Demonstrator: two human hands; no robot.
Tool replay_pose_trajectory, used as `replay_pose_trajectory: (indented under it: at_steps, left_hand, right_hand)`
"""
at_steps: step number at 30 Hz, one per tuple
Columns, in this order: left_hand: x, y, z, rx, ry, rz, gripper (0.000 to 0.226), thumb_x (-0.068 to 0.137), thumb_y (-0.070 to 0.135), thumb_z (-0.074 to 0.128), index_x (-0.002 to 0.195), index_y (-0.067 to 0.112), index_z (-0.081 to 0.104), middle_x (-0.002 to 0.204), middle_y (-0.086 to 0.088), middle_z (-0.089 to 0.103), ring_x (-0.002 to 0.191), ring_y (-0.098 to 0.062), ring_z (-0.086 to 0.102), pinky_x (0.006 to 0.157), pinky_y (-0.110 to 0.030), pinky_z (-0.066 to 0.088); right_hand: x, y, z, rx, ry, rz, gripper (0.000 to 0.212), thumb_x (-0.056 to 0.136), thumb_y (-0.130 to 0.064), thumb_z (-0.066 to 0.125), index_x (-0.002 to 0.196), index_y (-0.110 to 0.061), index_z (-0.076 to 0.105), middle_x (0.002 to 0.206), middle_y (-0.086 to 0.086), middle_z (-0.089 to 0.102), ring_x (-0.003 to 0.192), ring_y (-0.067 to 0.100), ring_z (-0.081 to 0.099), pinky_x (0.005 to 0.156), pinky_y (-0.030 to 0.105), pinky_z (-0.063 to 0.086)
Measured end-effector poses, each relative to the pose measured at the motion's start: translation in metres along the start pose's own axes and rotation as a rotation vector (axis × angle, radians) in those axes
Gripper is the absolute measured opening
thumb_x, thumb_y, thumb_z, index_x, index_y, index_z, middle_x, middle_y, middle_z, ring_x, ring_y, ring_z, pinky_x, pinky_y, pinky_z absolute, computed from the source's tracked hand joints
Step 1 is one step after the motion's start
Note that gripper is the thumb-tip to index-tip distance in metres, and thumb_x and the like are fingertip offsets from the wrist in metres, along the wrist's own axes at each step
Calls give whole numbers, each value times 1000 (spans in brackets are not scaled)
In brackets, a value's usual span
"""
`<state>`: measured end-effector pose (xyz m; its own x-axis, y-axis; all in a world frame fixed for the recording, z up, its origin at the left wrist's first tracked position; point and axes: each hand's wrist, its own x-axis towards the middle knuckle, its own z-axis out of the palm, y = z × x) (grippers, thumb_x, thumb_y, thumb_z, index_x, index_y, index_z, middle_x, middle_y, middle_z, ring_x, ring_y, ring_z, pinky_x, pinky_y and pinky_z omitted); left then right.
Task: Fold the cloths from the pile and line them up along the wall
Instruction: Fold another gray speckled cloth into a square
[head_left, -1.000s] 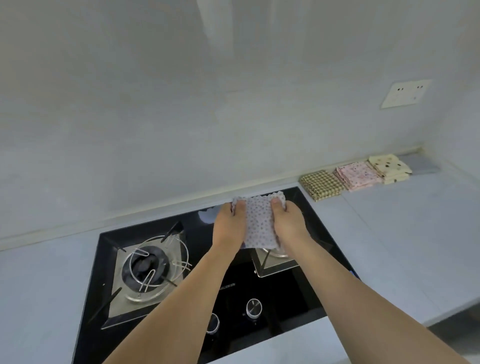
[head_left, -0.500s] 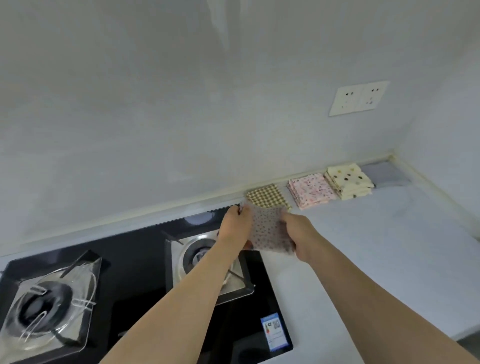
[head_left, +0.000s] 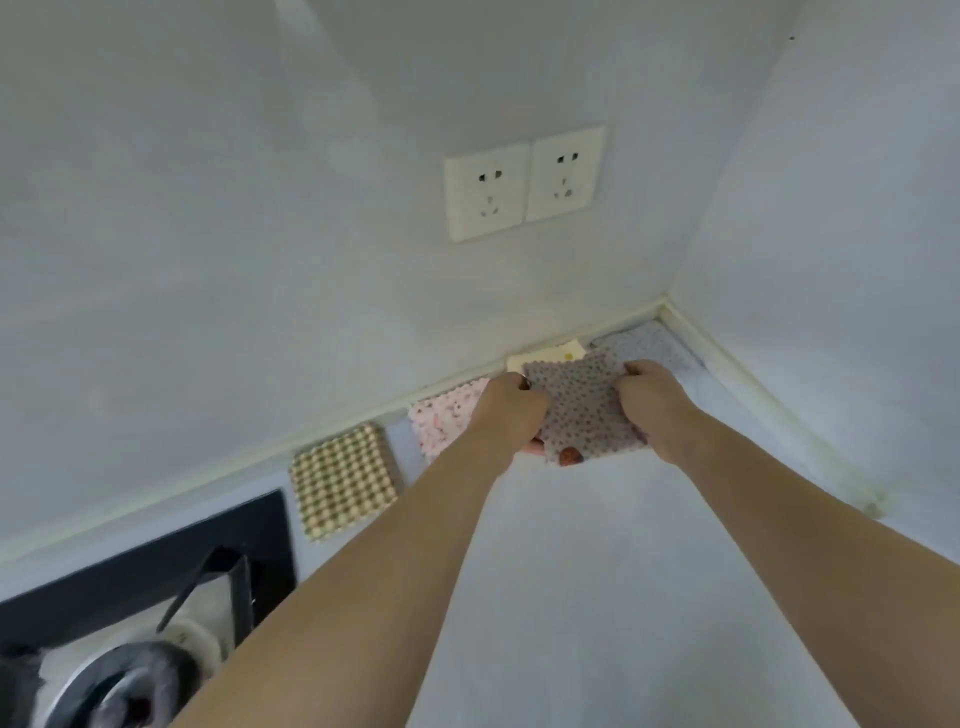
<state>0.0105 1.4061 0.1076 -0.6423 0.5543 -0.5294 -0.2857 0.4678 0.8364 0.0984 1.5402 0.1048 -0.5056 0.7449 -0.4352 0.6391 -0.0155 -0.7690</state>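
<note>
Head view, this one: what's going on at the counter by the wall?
A person holds a folded grey dotted cloth in both hands, the left hand and right hand gripping its side edges, above the row along the wall. In that row lie a checked cloth, a pink cloth, a cream cloth and a grey cloth in the corner. The held cloth is not yet set down.

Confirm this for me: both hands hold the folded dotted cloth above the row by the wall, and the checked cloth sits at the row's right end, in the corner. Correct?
Not quite. In the head view both hands, left hand and right hand, do hold the dotted cloth over the row, but the checked cloth lies at the left end, next to the stove. A pale grey cloth fills the corner.
</note>
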Motion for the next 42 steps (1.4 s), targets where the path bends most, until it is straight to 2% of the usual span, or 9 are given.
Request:
replay_pose_trajectory:
  at_steps: [4, 7, 15, 18, 20, 23, 26, 30, 42]
  left_hand:
    - [69, 28, 57, -18, 4, -40, 6, 89, 6, 53, 91, 6, 58, 105, -19, 67, 82, -34, 70, 57, -39, 61]
    - [110, 38, 91, 24, 43, -16, 4, 85, 6, 55, 82, 8, 54, 92, -18, 65, 85, -35, 69, 65, -42, 60]
    - [176, 50, 132, 117, 102, -22, 12, 85, 13, 56, 76, 7, 59, 86, -20, 69, 77, -37, 70, 67, -48, 61]
    - [175, 46, 134, 312, 142, 6, 14, 83, 20, 57, 78, 9, 63, 72, -10, 62, 66, -28, 64, 61, -28, 53]
    - [166, 45, 134, 367, 182, 27, 18, 87, 20, 51, 91, 8, 65, 75, -4, 59, 63, -18, 53, 54, -25, 40]
    - [141, 45, 128, 332, 200, 81, 22, 91, 19, 46, 104, 13, 62, 85, 2, 60, 69, -13, 54, 57, -24, 41]
    - [109, 39, 110, 397, 255, 267, 20, 94, 21, 48, 107, 17, 62, 98, 0, 67, 87, -19, 62, 74, -29, 48]
    - [69, 21, 64, 656, 299, 446, 33, 97, 21, 47, 129, 14, 55, 128, -6, 60, 113, -25, 58, 97, -35, 45]
    - [-103, -57, -135, 859, 503, 485, 44, 101, 27, 41, 143, 13, 41, 145, -3, 44, 132, -22, 41, 105, -33, 35]
  right_hand:
    - [67, -4, -44, -55, 78, -3, 44, 96, -9, 32, 134, -14, 52, 127, 8, 57, 108, 30, 57, 94, 46, 50]
    - [107, 1, -65, -68, 110, -23, 42, 94, -13, 37, 134, -16, 51, 129, 7, 56, 115, 30, 55, 100, 45, 46]
    - [176, 21, -88, -142, 124, -79, 49, 94, -7, 38, 141, -17, 43, 137, 11, 51, 114, 28, 52, 96, 38, 45]
    - [174, 27, -93, -238, 114, -140, 47, 98, -11, 38, 145, -13, 36, 146, 13, 42, 133, 31, 40, 106, 38, 34]
    - [166, 32, -97, -249, 124, -190, 44, 98, -10, 39, 142, -11, 40, 145, 11, 43, 131, 28, 42, 103, 35, 36]
    - [143, 36, -94, -279, 150, -291, 46, 94, -7, 43, 140, -10, 44, 140, 6, 48, 121, 21, 47, 99, 28, 35]
    - [109, 38, -79, -239, 133, -353, 48, 94, -6, 42, 142, -13, 41, 130, -5, 48, 93, 6, 49, 86, 20, 34]
    - [60, 31, -42, -320, 91, -444, 42, 95, -9, 43, 136, -8, 43, 140, 8, 45, 125, 24, 44, 101, 37, 36]
    - [-135, -30, 94, -426, -18, -725, 45, 91, -9, 53, 135, -7, 46, 139, 10, 48, 129, 26, 42, 108, 33, 31]
